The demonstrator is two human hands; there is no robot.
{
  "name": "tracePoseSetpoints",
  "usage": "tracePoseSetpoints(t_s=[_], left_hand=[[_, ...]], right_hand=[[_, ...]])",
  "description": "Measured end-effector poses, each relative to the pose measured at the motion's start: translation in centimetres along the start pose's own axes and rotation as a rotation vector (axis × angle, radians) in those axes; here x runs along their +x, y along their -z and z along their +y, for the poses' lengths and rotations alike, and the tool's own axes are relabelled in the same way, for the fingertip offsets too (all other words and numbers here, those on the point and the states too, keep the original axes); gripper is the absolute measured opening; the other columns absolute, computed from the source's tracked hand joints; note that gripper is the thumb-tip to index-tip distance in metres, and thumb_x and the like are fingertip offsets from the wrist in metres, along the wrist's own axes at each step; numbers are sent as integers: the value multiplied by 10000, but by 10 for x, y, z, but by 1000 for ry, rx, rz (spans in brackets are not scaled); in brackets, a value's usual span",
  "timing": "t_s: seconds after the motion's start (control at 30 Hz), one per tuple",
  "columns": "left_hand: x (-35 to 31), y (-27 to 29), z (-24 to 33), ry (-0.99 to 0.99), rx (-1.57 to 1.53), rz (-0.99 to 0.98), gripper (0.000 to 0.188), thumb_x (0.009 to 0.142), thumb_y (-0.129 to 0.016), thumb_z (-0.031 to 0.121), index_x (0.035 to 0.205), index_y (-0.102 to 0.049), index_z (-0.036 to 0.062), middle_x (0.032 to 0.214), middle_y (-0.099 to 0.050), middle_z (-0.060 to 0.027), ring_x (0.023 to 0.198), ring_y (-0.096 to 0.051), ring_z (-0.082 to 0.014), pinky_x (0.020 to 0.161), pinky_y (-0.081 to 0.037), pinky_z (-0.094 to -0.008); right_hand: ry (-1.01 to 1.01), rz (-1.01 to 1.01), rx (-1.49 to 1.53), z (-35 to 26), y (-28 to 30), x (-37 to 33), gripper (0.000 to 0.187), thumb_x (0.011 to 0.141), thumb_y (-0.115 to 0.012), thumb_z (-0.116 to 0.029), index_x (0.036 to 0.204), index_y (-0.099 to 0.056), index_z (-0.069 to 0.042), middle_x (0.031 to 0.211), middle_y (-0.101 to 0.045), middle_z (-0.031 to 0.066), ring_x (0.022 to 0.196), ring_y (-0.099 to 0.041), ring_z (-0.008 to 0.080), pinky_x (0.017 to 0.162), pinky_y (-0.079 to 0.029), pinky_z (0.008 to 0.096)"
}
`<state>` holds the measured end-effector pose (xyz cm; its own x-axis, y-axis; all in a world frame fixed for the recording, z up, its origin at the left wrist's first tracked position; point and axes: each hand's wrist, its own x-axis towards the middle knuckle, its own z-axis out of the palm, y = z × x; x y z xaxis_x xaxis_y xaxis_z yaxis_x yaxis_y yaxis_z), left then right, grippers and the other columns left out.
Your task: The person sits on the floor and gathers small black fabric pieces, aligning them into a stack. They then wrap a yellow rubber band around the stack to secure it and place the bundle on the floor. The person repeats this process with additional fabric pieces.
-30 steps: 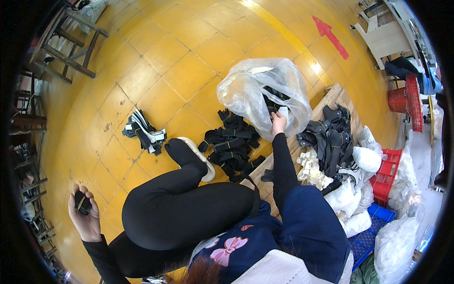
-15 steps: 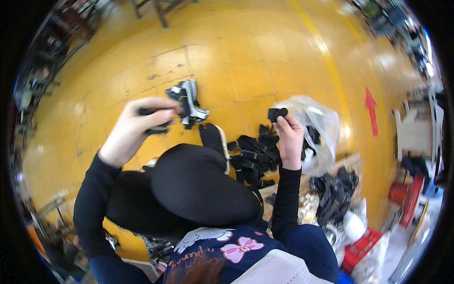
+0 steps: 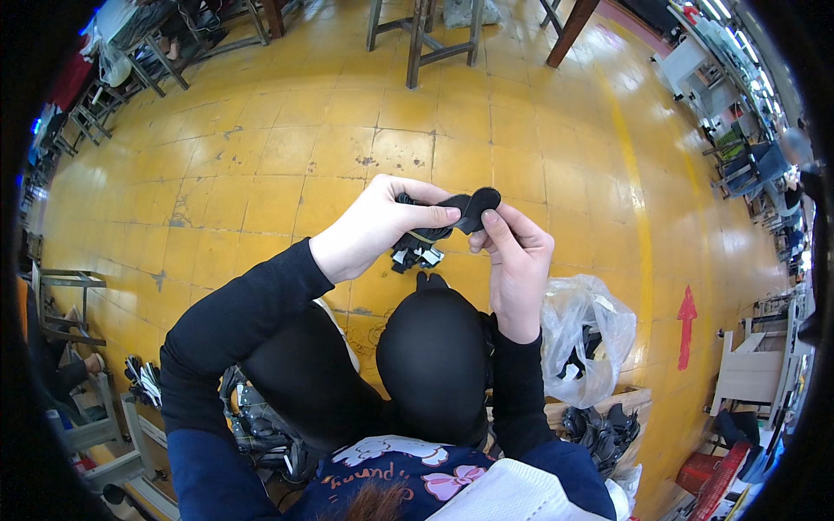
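Note:
My left hand (image 3: 387, 221) is closed around a bundle of black fabric straps (image 3: 426, 233), with a thin yellowish band about it. Between the thumb and fingers of my right hand (image 3: 519, 265) is a flat black strap piece (image 3: 480, 207) with a rounded end. The two hands are close together, and that piece reaches across to the left thumb. Whether it is joined to the bundle, I cannot tell. Beyond the bundle, a pile of black and white straps (image 3: 417, 257) lies on the floor, partly covered by my hands.
Right of my knees stands a clear plastic bag (image 3: 591, 326) with dark pieces inside. Below it, black straps (image 3: 604, 434) fill a wooden box (image 3: 641, 404). More dark bundles (image 3: 261, 417) lie at my left. Wooden stool legs (image 3: 415, 52) stand ahead on the yellow floor (image 3: 261, 165).
My hands, wide apart before, have come together in front of me. The right hand's black piece now meets what the left hand holds. The whole view has shifted.

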<state>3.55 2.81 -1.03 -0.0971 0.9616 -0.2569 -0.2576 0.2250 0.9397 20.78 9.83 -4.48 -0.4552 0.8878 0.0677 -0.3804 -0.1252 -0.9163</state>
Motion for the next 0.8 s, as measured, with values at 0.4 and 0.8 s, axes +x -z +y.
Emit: tracePoseSetpoints(t_s=[0.4, 0.8], left_hand=[[-8, 9, 3, -158, -36, 50, 240, 881, -690, 81, 1097, -698, -24, 952, -718, -70, 866, -658, -109, 822, -506, -255], [-12, 10, 2, -270, 171, 153, 263, 839, -742, 103, 1071, -681, -7, 863, -674, -18, 769, -573, -57, 717, -455, -210]], right_hand=[[112, -14, -89, -4, -9, -7, 184, 894, -632, 8, 1063, -668, 70, 915, -683, 101, 777, -623, 145, 736, -503, 269], [105, 9, -210, -7, -24, -6, 239, 891, -646, 22, 1127, -651, 62, 893, -678, 60, 779, -633, 101, 722, -512, 229]])
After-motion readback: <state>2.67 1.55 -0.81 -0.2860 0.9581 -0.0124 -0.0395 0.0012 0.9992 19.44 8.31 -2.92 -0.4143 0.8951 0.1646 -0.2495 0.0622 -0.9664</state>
